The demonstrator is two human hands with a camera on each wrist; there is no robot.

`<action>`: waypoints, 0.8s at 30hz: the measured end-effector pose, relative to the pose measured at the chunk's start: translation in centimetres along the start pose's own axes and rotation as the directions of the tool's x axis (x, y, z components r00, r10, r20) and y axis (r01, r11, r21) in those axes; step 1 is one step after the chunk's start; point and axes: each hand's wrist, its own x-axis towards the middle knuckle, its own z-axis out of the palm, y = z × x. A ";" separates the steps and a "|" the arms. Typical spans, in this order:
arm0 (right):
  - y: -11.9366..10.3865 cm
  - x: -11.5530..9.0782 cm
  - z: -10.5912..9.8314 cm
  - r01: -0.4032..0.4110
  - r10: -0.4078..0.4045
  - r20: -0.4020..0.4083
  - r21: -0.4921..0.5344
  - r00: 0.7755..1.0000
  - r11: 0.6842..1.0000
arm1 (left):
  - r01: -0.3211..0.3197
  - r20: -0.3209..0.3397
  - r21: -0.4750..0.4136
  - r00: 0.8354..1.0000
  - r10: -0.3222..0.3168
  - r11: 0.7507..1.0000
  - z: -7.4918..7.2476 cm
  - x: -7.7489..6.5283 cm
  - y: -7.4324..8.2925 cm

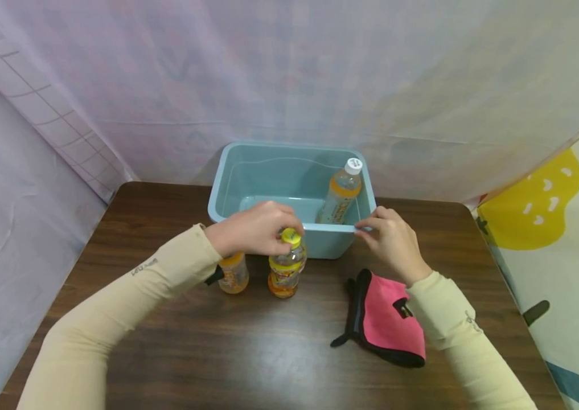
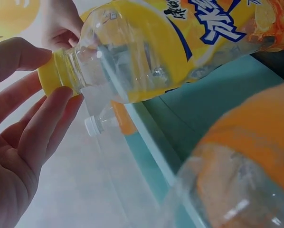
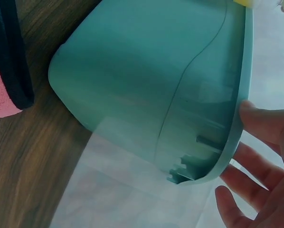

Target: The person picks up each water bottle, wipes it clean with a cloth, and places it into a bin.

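My left hand (image 1: 255, 229) pinches the yellow cap of a plastic bottle (image 1: 285, 276) with a yellow label and amber drink low inside. This bottle is upright in front of a blue-green plastic bin (image 1: 327, 244); whether its base touches the table cannot be told. In the left wrist view, thumb and fingers (image 2: 42, 121) surround the cap. My right hand (image 1: 394, 242) grips the bin's rim at the front right corner, thumb on one side and fingers (image 3: 256, 173) on the other. Inside the bin, a white-capped bottle (image 1: 341, 193) with an orange-banded label leans at the right end.
Another orange-labelled bottle (image 1: 234, 274) stands left of the yellow-capped one, its top hidden by my left wrist. A pink cloth item with black edging (image 1: 391, 319) lies by my right forearm. The dark wooden table (image 1: 248, 364) ends at a curtain (image 1: 289, 74) behind the bin.
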 end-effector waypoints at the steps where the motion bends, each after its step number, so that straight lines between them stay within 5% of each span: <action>1: 0.0 0.0 0.0 -0.002 0.002 0.001 0.000 1.000 1.000 | -0.013 -0.005 0.003 1.000 0.013 1.000 -0.1 0.1 0.0; 10: -0.2 0.1 -0.1 -0.013 0.013 0.004 -0.002 1.000 1.000 | -0.063 -0.045 0.019 0.997 0.064 0.998 -2.4 0.7 1.1; 17: -0.2 0.2 -0.1 -0.010 0.010 -0.006 -0.011 1.000 1.000 | -0.058 -0.047 0.030 0.997 0.060 0.998 -5.2 0.7 2.2; 24: -0.2 0.2 -0.2 -0.010 0.010 -0.002 -0.021 1.000 1.000 | -0.100 -0.119 0.038 0.987 0.104 0.994 -8.9 0.9 3.6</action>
